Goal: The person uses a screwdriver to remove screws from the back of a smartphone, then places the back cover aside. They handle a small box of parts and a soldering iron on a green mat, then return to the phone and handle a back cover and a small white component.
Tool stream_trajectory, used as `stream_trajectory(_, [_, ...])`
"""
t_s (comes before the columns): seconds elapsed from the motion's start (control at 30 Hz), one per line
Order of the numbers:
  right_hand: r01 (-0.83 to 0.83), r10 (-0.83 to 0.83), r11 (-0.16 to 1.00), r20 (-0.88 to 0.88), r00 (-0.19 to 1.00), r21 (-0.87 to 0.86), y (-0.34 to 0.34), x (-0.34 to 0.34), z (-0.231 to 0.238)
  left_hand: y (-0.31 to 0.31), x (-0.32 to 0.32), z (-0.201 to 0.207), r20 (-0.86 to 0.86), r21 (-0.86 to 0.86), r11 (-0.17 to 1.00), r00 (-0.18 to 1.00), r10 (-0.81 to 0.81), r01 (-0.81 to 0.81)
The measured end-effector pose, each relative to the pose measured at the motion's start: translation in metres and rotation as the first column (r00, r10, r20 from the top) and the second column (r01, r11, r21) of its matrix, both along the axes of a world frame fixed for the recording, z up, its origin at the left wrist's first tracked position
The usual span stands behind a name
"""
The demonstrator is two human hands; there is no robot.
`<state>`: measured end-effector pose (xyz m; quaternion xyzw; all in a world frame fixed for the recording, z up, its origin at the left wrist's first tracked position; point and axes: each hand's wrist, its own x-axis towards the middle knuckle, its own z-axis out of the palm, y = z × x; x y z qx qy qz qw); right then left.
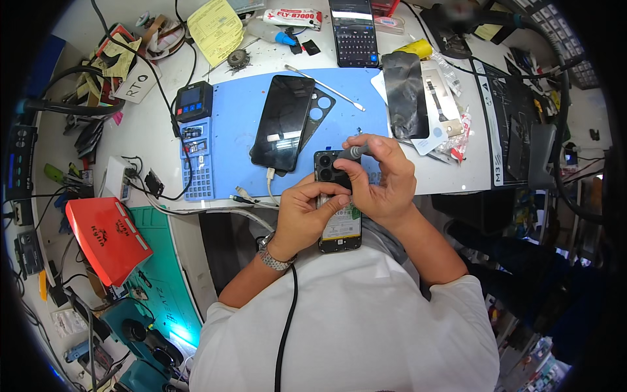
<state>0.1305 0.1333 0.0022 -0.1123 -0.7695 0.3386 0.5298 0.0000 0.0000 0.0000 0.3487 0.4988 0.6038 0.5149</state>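
Note:
An opened phone point(341, 228) with its back cover off lies near my body at the mat's front edge, its battery and black camera block showing. My left hand point(304, 212) is closed on its left side, thumb across the middle. My right hand point(390, 179) pinches a grey ribbed tool point(353, 153) slantwise over the camera end; its tip is hard to make out. Left of the hands, a black phone point(282, 124) with a dark screen rests partly on a dark camera-cutout plate point(320, 108). A white cable plug point(270, 174) meets its lower end.
Beneath these is a blue mat point(228, 111). A metal pry tool point(326, 88) lies behind the phone. At left stand a small black device point(194, 101) and a red box point(108, 238). A lit phone point(353, 32) is at the back; a dark panel point(405, 95) lies right.

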Motion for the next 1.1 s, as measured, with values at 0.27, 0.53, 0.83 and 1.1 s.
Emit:
stream_trajectory(0.27, [0.032, -0.033, 0.998, -0.021, 0.999, -0.058, -0.014, -0.002, 0.013, -0.003, -0.004, 0.007, -0.053, -0.06, 0.998, 0.999, -0.003, 0.0])
stream_trajectory(0.53, [-0.083, 0.081, 0.993, -0.037, 0.996, -0.078, -0.006, -0.003, 0.007, 0.008, 0.009, -0.017, -0.172, -0.017, 0.996, 0.982, 0.081, -0.085])
stream_trajectory(0.83, [0.046, -0.044, 0.996, 0.034, 0.998, -0.079, -0.019, -0.007, 0.028, -0.005, 0.01, 0.011, -0.089, -0.13, 0.991, 0.996, 0.026, -0.037])
stream_trajectory(1.1, [-0.089, 0.093, 0.946, -0.002, 0.996, -0.313, -0.026, -0.009, 0.026, -0.007, 0.009, 0.006, -0.067, -0.118, 0.992, 0.997, 0.046, -0.054])
